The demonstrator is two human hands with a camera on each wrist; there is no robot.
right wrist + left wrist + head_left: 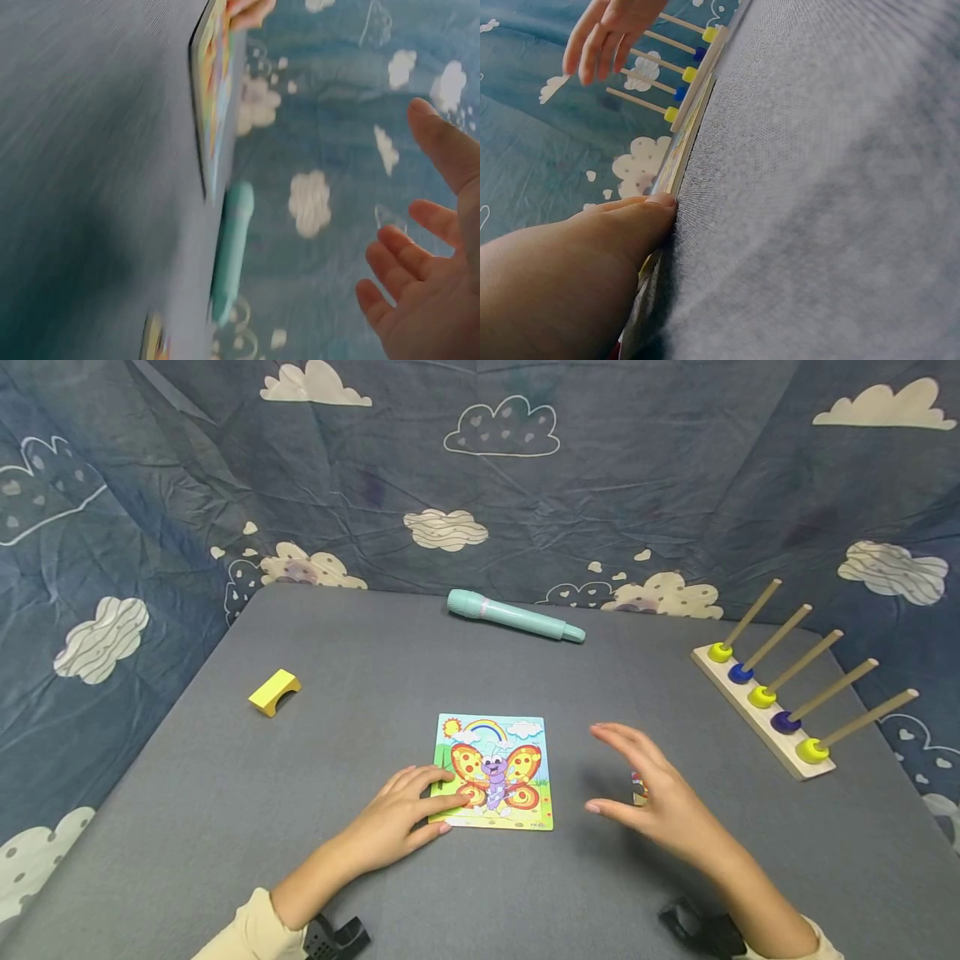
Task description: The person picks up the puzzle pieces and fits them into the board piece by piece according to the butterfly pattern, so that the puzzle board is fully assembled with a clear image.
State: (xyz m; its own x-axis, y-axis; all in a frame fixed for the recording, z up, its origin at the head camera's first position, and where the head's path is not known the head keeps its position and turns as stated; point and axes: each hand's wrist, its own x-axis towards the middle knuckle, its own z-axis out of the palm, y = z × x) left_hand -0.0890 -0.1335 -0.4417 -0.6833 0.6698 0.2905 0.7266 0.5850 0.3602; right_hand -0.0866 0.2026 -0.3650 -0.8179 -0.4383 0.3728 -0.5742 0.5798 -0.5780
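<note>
A square butterfly jigsaw puzzle board lies flat on the grey table, its picture complete with a rainbow and a sun. My left hand rests over the board's left edge, fingers extended on the picture. In the left wrist view the thumb touches the side of the board. My right hand hovers right of the board, holding nothing, with thumb and fingers spread apart. Partly hidden behind it is a small colourful printed piece, whose kind I cannot tell; its edge shows in the right wrist view.
A teal toy microphone lies at the table's back. Far left sits a yellow arch block. At the right stands a wooden peg rack with yellow and blue rings on upright dowels. Cloud-patterned cloth hangs around the table.
</note>
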